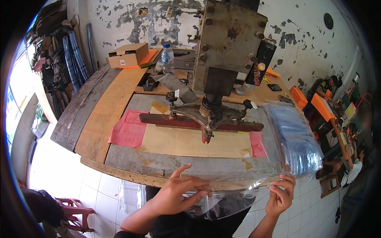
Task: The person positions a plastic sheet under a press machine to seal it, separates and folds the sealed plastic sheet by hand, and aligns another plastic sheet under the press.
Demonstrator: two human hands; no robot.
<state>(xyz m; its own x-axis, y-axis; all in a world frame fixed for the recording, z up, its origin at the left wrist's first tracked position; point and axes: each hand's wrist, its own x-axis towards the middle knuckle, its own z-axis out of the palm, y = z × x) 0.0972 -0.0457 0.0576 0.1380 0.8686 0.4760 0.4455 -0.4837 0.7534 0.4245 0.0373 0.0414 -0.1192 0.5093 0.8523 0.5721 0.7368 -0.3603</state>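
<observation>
Between my two hands, at the table's front edge, a clear plastic sheet (pixel 234 194) hangs over my lap. My left hand (pixel 186 190) pinches its left side, with the index finger raised. At its right end my right hand (pixel 281 195) grips the sheet between thumb and fingers. Beyond them stands a heavy press (pixel 210 113) with a long red bar above the metal plate. Cream card (pixel 190 144) lies under the bar, with pink sheets (pixel 129 129) at its ends. To the right rests a stack of clear bluish plastic sheets (pixel 295 139).
A cardboard box (pixel 129 55) and a water bottle (pixel 167 59) stand at the back. A phone (pixel 274 87) lies at the back right. Other people work at a bench (pixel 337 131) on the right. A red stool (pixel 77 212) is on the floor at left.
</observation>
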